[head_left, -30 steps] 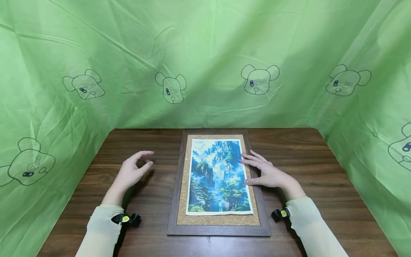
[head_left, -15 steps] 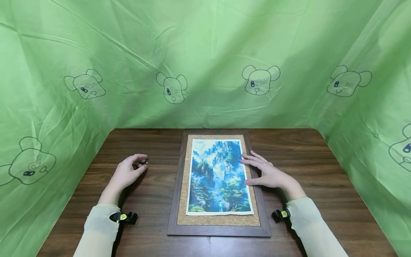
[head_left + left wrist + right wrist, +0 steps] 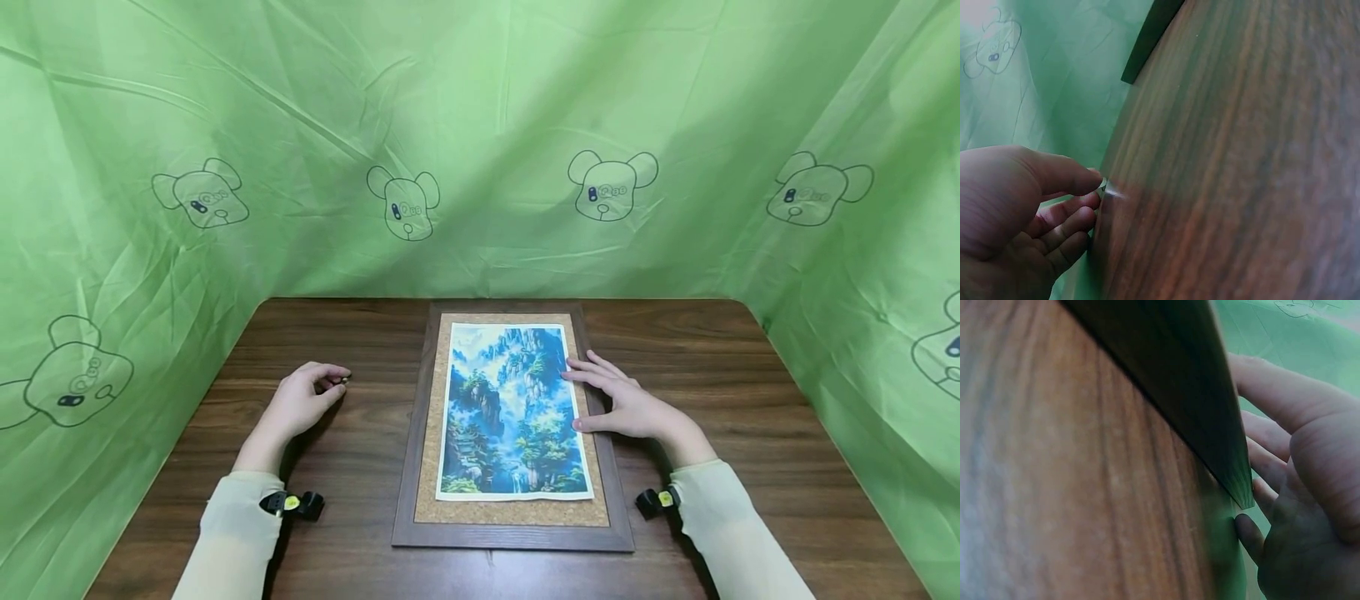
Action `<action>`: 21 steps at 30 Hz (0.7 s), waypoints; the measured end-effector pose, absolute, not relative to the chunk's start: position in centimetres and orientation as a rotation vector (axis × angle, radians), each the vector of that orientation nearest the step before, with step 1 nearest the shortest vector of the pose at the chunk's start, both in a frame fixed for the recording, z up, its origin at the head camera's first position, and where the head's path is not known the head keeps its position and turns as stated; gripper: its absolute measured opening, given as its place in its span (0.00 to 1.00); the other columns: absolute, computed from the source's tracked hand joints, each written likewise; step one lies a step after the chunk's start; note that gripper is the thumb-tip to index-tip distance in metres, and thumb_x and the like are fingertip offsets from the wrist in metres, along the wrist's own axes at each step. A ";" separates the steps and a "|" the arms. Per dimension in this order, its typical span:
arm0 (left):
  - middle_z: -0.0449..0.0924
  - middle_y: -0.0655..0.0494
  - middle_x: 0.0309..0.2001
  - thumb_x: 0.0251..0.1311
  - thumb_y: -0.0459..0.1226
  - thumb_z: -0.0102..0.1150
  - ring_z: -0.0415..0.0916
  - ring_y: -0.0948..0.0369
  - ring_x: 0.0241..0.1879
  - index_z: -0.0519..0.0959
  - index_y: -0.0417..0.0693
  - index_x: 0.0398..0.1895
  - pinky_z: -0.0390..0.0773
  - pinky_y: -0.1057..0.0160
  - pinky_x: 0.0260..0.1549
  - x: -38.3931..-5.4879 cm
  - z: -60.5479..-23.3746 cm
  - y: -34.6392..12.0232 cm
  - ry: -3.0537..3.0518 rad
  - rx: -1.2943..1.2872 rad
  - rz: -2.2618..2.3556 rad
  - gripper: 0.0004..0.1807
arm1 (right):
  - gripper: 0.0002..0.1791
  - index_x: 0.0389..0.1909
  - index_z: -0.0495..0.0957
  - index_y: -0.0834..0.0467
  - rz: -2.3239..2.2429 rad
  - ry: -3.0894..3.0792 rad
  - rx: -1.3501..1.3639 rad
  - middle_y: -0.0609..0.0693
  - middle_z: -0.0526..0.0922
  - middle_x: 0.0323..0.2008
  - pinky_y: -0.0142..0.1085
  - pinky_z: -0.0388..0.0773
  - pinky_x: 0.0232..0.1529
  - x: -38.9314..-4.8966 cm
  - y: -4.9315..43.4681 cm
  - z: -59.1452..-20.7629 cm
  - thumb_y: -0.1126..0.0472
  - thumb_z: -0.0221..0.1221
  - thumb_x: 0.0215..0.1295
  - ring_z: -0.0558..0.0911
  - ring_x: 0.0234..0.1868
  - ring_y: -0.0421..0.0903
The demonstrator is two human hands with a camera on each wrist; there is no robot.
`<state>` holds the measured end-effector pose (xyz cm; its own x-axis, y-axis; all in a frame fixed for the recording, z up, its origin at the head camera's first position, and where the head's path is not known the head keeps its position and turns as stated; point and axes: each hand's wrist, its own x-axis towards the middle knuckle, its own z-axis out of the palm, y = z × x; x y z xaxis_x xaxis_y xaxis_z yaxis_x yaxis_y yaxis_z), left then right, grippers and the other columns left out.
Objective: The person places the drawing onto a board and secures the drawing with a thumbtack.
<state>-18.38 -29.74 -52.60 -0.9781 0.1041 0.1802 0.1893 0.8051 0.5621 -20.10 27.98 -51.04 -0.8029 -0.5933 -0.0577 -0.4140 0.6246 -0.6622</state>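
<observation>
In the head view my left hand (image 3: 303, 400) is low over the table, left of the board. Its thumb and index fingertips pinch a small shiny pin-like thing (image 3: 345, 380), mostly hidden by the fingers; a pale glint of it shows at the fingertips in the left wrist view. A blue mountain landscape print (image 3: 513, 412) lies on a cork board (image 3: 517, 512) with a dark wooden frame (image 3: 513, 537). My right hand (image 3: 633, 408) spreads over the frame's right side, thumb and fingertips resting at the print's right edge.
The board lies flat on a dark wood-grain table (image 3: 720, 358). Green cloth (image 3: 480, 100) printed with bear heads hangs behind the table and along both sides. A black wrist camera (image 3: 306, 505) sits on the left cuff, another (image 3: 652, 502) on the right.
My left hand has drawn back left and lower from its earlier reach, and thumb and index finger have closed on the small shiny thing. The right hand has stayed on the print's edge.
</observation>
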 end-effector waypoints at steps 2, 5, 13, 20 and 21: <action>0.86 0.51 0.44 0.69 0.30 0.70 0.81 0.56 0.41 0.90 0.45 0.53 0.77 0.56 0.42 -18.4 -52.6 -29.7 -2.849 -0.238 -0.915 0.12 | 0.46 0.83 0.68 0.46 -0.955 2.575 -0.817 0.48 0.54 0.88 0.86 0.35 0.69 -20.1 28.0 -51.0 0.41 0.75 0.68 0.39 0.89 0.60; 0.86 0.52 0.43 0.69 0.29 0.71 0.81 0.56 0.41 0.91 0.46 0.51 0.76 0.55 0.43 -18.3 -52.6 -29.7 -2.851 -0.244 -0.924 0.11 | 0.46 0.83 0.68 0.46 -0.956 2.577 -0.822 0.49 0.54 0.88 0.86 0.36 0.69 -20.0 28.0 -51.0 0.41 0.75 0.68 0.39 0.89 0.60; 0.88 0.55 0.42 0.69 0.31 0.73 0.80 0.57 0.40 0.92 0.51 0.41 0.75 0.51 0.44 -18.3 -52.2 -29.4 -2.873 -0.226 -0.933 0.05 | 0.45 0.83 0.69 0.47 -0.964 2.579 -0.837 0.49 0.54 0.88 0.85 0.36 0.70 -20.0 28.0 -50.9 0.42 0.75 0.68 0.38 0.89 0.61; 0.87 0.55 0.41 0.71 0.33 0.72 0.78 0.57 0.38 0.91 0.53 0.40 0.75 0.51 0.42 -18.2 -52.2 -29.3 -2.870 -0.226 -0.950 0.04 | 0.45 0.83 0.69 0.46 -0.972 2.573 -0.834 0.49 0.54 0.88 0.86 0.36 0.69 -20.0 28.0 -51.1 0.41 0.75 0.69 0.38 0.89 0.61; 0.88 0.55 0.41 0.72 0.33 0.71 0.79 0.57 0.39 0.91 0.53 0.41 0.75 0.51 0.42 -18.2 -52.2 -29.4 -2.867 -0.224 -0.956 0.04 | 0.45 0.83 0.69 0.46 -0.974 2.571 -0.834 0.49 0.54 0.88 0.87 0.36 0.68 -20.1 28.0 -51.1 0.41 0.75 0.69 0.38 0.89 0.61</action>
